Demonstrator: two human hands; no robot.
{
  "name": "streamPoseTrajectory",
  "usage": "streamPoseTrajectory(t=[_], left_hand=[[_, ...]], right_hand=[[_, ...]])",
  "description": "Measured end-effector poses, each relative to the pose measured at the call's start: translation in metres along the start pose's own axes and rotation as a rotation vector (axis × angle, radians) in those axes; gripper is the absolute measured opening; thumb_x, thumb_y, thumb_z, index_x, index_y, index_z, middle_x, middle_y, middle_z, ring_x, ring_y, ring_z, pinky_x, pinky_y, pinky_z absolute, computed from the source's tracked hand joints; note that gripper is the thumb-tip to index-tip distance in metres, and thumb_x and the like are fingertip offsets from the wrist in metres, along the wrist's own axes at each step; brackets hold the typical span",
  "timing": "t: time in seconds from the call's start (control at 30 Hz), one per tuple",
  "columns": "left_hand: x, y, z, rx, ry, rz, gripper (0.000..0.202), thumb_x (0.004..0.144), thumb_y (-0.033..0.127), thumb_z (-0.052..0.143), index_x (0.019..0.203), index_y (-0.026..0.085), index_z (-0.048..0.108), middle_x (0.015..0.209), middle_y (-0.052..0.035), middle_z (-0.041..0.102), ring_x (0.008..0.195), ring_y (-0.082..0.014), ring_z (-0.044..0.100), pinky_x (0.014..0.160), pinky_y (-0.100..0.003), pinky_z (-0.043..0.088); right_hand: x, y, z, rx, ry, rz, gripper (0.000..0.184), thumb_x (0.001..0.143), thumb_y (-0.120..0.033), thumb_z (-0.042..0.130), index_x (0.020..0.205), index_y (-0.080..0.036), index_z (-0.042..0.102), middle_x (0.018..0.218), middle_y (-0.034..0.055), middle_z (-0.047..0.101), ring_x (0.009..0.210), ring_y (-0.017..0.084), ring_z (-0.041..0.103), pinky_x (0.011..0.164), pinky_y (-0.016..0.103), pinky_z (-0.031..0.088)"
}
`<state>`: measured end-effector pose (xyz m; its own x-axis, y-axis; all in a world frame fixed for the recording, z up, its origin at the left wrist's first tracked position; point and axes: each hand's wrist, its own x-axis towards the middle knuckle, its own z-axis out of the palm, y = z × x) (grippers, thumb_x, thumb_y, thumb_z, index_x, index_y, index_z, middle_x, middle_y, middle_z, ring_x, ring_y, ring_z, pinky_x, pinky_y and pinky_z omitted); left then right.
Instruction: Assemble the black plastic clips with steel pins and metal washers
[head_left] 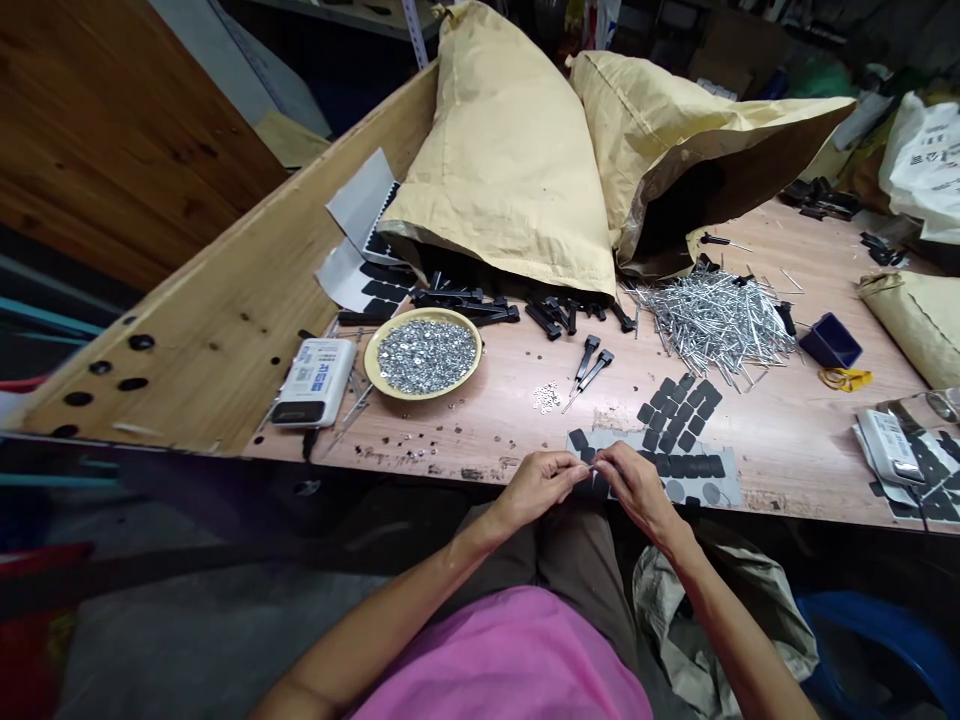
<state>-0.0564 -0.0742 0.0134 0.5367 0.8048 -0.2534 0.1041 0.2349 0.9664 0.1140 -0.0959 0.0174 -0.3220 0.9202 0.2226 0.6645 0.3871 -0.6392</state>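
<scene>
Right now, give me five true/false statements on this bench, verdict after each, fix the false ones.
1. The left hand and right hand are close together at the near edge of the table. True.
2. The yellow bowl holds black pads. False: it holds small silvery pieces.
3. A pile of silvery rods lies in front of the right-hand sack. True.
4. The small blue box is left of the rod pile. False: it is right of it.
5. The right-hand sack is tied shut. False: its mouth is open.
</scene>
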Motion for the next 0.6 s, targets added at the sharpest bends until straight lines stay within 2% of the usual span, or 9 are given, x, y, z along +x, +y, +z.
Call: streamPoseTrajectory(t=[0.13, 0.2, 0.27, 0.33, 0.43, 0.5, 0.57, 0.6], left_hand=[[-0.002, 0.006, 0.004, 0.033, 0.025, 0.027, 0.036, 0.075, 0.046, 0.053, 0.058, 0.015, 0.055, 0.044, 0.0064, 0.038, 0.045, -0.0065, 0.034, 0.046, -0.021, 0.025], [-0.002, 0.007, 0.004, -0.026, 0.037, 0.014, 0.035, 0.074, 0.047, 0.054, 0.061, 0.015, 0.057, 0.044, 0.0069, 0.038, 0.043, -0.0061, 0.033, 0.044, -0.021, 0.024], [-0.002, 0.008, 0.004, -0.124, 0.075, -0.021, 0.036, 0.075, 0.049, 0.054, 0.071, 0.014, 0.060, 0.045, 0.0073, 0.041, 0.041, -0.0054, 0.031, 0.042, -0.020, 0.022], [-0.001, 0.008, 0.006, -0.239, 0.107, -0.051, 0.037, 0.075, 0.051, 0.055, 0.080, 0.015, 0.060, 0.051, 0.0055, 0.051, 0.042, -0.0056, 0.037, 0.043, -0.019, 0.027], [0.001, 0.009, 0.014, -0.405, 0.141, -0.040, 0.034, 0.072, 0.049, 0.061, 0.078, 0.015, 0.058, 0.061, 0.0002, 0.062, 0.058, -0.0096, 0.054, 0.059, -0.021, 0.042], [0.001, 0.009, 0.024, -0.483, 0.184, -0.039, 0.033, 0.068, 0.047, 0.066, 0.075, 0.015, 0.060, 0.066, -0.0016, 0.064, 0.067, -0.0121, 0.058, 0.069, -0.023, 0.045], [0.001, 0.007, 0.034, -0.513, 0.251, -0.045, 0.032, 0.065, 0.045, 0.070, 0.072, 0.014, 0.063, 0.073, -0.0027, 0.064, 0.071, -0.0124, 0.059, 0.069, -0.023, 0.046], [0.000, 0.006, 0.039, -0.512, 0.283, -0.040, 0.032, 0.063, 0.044, 0.071, 0.071, 0.014, 0.064, 0.076, -0.0030, 0.063, 0.072, -0.0121, 0.058, 0.067, -0.022, 0.046]], right_hand=[[-0.001, -0.002, 0.003, -0.191, 0.037, 0.017, 0.053, 0.096, -0.043, 0.016, 0.062, -0.020, 0.050, 0.058, 0.0025, 0.050, 0.056, 0.015, 0.046, 0.057, 0.027, 0.036], [-0.001, -0.005, -0.001, -0.208, 0.049, 0.084, 0.056, 0.095, -0.048, 0.012, 0.065, -0.020, 0.051, 0.063, 0.0031, 0.052, 0.058, 0.015, 0.046, 0.058, 0.028, 0.036], [-0.003, -0.010, -0.007, -0.171, 0.121, 0.247, 0.054, 0.093, -0.053, 0.014, 0.073, -0.020, 0.053, 0.071, 0.0036, 0.054, 0.061, 0.015, 0.048, 0.058, 0.028, 0.036], [-0.009, -0.015, -0.008, -0.094, 0.210, 0.451, 0.049, 0.090, -0.058, 0.024, 0.071, -0.021, 0.050, 0.069, 0.0022, 0.052, 0.061, 0.015, 0.047, 0.057, 0.028, 0.037], [-0.023, -0.023, 0.005, 0.244, 0.189, 0.636, 0.048, 0.083, -0.064, 0.036, 0.068, -0.021, 0.049, 0.064, 0.0004, 0.051, 0.059, 0.015, 0.048, 0.058, 0.028, 0.041], [-0.033, -0.028, 0.022, 0.610, 0.154, 0.688, 0.051, 0.081, -0.068, 0.036, 0.080, -0.020, 0.054, 0.073, 0.0026, 0.057, 0.064, 0.016, 0.054, 0.063, 0.030, 0.045], [-0.041, -0.033, 0.039, 0.895, 0.203, 0.722, 0.057, 0.079, -0.070, 0.036, 0.094, -0.019, 0.056, 0.083, 0.0051, 0.060, 0.071, 0.017, 0.058, 0.068, 0.031, 0.047], [-0.044, -0.036, 0.045, 0.964, 0.243, 0.731, 0.057, 0.078, -0.070, 0.040, 0.098, -0.019, 0.055, 0.086, 0.0054, 0.060, 0.073, 0.017, 0.058, 0.069, 0.030, 0.048]])
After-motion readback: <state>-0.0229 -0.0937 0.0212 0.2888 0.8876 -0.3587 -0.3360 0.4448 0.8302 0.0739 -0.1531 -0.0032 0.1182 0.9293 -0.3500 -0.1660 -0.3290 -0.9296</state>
